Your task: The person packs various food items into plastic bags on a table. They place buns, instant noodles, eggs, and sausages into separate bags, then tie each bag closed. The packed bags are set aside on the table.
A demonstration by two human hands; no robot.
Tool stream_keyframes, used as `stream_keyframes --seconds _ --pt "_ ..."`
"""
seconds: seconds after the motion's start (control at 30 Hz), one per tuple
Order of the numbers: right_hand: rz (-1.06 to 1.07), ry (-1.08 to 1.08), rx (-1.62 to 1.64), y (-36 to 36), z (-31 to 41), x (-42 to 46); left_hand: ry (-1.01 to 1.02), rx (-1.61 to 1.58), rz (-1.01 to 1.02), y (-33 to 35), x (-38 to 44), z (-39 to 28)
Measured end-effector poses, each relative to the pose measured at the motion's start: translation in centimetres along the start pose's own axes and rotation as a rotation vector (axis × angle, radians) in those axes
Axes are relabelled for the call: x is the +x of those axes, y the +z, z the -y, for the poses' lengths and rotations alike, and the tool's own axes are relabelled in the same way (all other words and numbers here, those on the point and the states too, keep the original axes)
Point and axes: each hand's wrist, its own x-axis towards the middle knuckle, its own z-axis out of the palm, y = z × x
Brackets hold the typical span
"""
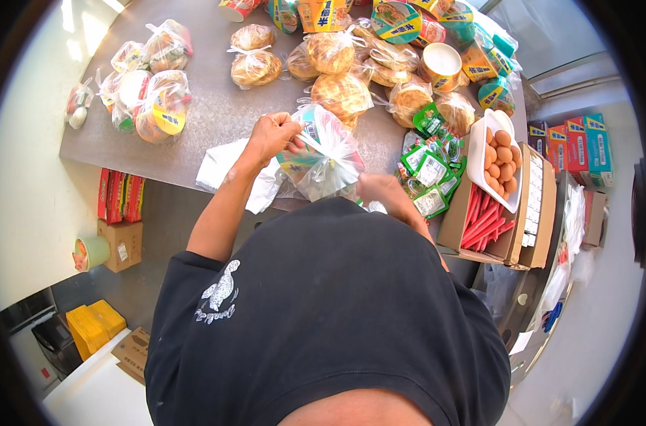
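Observation:
A clear plastic bag [331, 173] stands at the table's near edge, its neck gathered into tight pleats. Colourful printed packaging shows through its sides; the exact contents are hard to make out. My left hand [276, 137] pinches the bag's white top on the left. To the right of the bag is my right hand [385, 193], blurred and partly behind my chest, so whether its fingers grip anything is unclear. White plastic bags [243, 173] lie flat under my left forearm. Bagged round flatbreads [343, 96] are piled just beyond the gathered bag.
Green food packets [430, 169] lie on the right, beside a white tray of brown eggs [477, 154] and a carton of red-wrapped sticks [485, 218]. Instant noodle cups [397, 24] crowd the far side. Filled, tied bags [160, 106] stand at the left of the metal table [211, 101].

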Motion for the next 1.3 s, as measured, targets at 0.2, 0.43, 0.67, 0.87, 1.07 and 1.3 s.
stream_keyframes --seconds 0.2,0.43,0.67,0.87,1.07,1.3 --pt "-0.329 -0.866 -1.108 2.3 -0.4 -0.1 -0.062 -0.559 -0.043 1.0 1.9 1.4" --pt "-0.255 -0.587 -0.499 0.3 -4.0 -1.3 0.302 0.567 -0.436 3.1 1.7 2.6" --pt "-0.131 0.404 0.363 -3.5 -11.4 -1.0 0.986 1.487 0.206 5.4 -2.1 3.0" --pt "-0.024 0.321 0.13 0.1 -8.4 1.2 1.198 1.38 0.243 2.0 -1.2 2.3" --pt "-0.03 0.341 0.103 5.2 -6.0 5.3 1.364 1.139 0.25 -4.0 0.2 0.9" --pt "-0.085 0.19 0.056 16.9 3.8 9.7 1.28 1.035 0.04 -19.7 -4.5 -6.0"
